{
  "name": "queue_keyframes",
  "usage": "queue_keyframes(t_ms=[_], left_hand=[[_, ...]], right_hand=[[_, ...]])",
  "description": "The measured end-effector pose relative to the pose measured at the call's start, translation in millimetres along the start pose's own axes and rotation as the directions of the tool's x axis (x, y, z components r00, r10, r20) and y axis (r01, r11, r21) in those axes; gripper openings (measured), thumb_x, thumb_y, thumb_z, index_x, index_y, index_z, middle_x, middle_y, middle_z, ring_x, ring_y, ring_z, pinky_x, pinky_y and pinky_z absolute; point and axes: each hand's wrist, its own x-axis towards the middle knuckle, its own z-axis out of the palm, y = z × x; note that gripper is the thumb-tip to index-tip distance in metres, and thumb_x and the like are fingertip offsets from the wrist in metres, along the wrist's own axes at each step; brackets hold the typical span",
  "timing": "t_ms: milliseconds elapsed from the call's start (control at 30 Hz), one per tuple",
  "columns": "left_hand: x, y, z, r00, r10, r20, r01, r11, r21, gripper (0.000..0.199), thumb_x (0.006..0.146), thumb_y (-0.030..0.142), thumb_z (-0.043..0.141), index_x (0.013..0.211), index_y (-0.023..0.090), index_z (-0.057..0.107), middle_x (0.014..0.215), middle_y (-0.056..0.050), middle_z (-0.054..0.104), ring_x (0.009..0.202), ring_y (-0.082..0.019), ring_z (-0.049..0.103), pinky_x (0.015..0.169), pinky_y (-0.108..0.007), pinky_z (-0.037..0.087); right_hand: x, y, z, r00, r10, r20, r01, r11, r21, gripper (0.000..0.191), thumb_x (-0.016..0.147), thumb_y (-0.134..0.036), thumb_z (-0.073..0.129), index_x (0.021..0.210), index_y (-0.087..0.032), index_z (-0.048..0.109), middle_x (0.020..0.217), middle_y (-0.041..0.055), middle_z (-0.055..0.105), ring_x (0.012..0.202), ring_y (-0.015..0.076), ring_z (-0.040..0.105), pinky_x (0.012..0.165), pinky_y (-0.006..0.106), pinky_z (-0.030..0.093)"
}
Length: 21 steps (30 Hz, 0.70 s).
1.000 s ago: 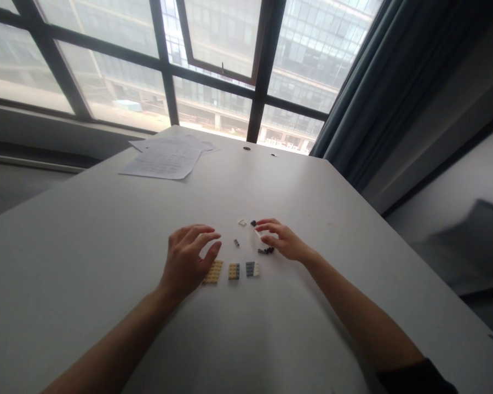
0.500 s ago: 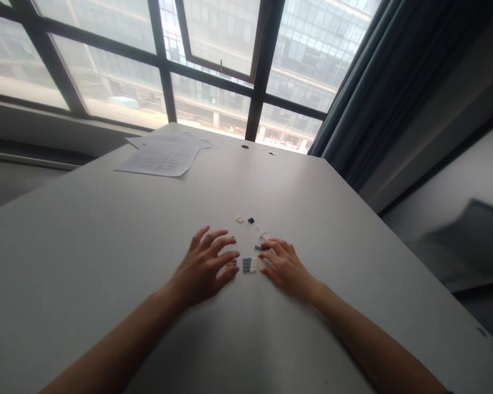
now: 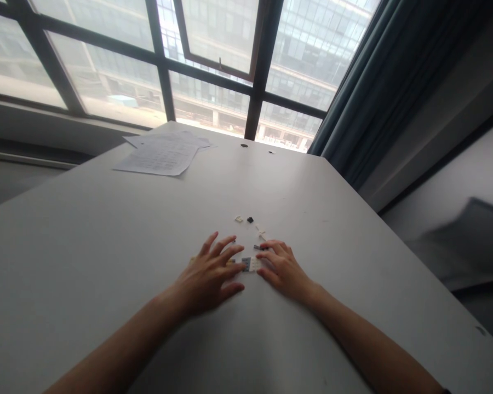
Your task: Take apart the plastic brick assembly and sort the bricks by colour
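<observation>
- Head view: my left hand (image 3: 208, 274) spreads its fingers wide over the tan plate (image 3: 231, 261), mostly hiding it.
- My right hand (image 3: 283, 269) curves beside the gray-and-white plates (image 3: 250, 265) on the tabletop (image 3: 148, 230); I cannot tell whether its fingers grip any.

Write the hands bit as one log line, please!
left-hand grip: open, partly hiding tan piece | right-hand grip: at grey-and-white pieces, hold unclear | farther out: cream piece, black piece
</observation>
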Motion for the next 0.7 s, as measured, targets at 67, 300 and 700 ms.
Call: queue_keyframes(t_ms=[67, 300, 700], left_hand=[[0.1, 0.6, -0.3, 1.000, 0.001, 0.003, -0.001, 1.000, 0.001, 0.027, 0.083, 0.042, 0.060, 0.108, 0.031, 0.066, 0.131, -0.004, 0.055, 0.133, -0.030, 0.035, 0.114, -0.056, 0.009], [-0.1, -4.7, -2.1, 0.999, -0.010, -0.045, 0.010, 1.000, 0.015, 0.029, 0.085, 0.041, 0.059, 0.112, 0.032, 0.063, 0.130, -0.004, 0.056, 0.131, -0.029, 0.038, 0.113, -0.055, 0.015], [-1.3, -32.4, -8.4, 0.785, -0.330, -0.523, 0.382, 0.924, -0.010, 0.017, 0.088, 0.032, 0.053, 0.098, 0.021, 0.061, 0.108, -0.007, 0.064, 0.110, -0.026, 0.054, 0.095, -0.044, 0.038]], right_hand=[[0.3, -0.4, 0.5, 1.000, -0.003, 0.000, 0.003, 1.000, 0.001, 0.026, 0.083, -0.027, 0.065, 0.109, -0.023, 0.062, 0.126, 0.0076, 0.054, 0.123, 0.0244, 0.041, 0.102, 0.043, 0.034], [-0.2, -1.8, -1.2, 1.000, -0.001, -0.013, 0.002, 1.000, 0.026, 0.031, 0.083, -0.029, 0.065, 0.114, -0.023, 0.061, 0.125, 0.0088, 0.054, 0.122, 0.0252, 0.042, 0.103, 0.044, 0.034], [56.5, 4.2, 3.9, 1.000, 0.002, -0.017, -0.002, 1.000, 0.009, 0.031, 0.081, -0.021, 0.068, 0.112, -0.023, 0.063, 0.123, 0.0074, 0.057, 0.118, 0.0236, 0.045, 0.100, 0.044, 0.035]])
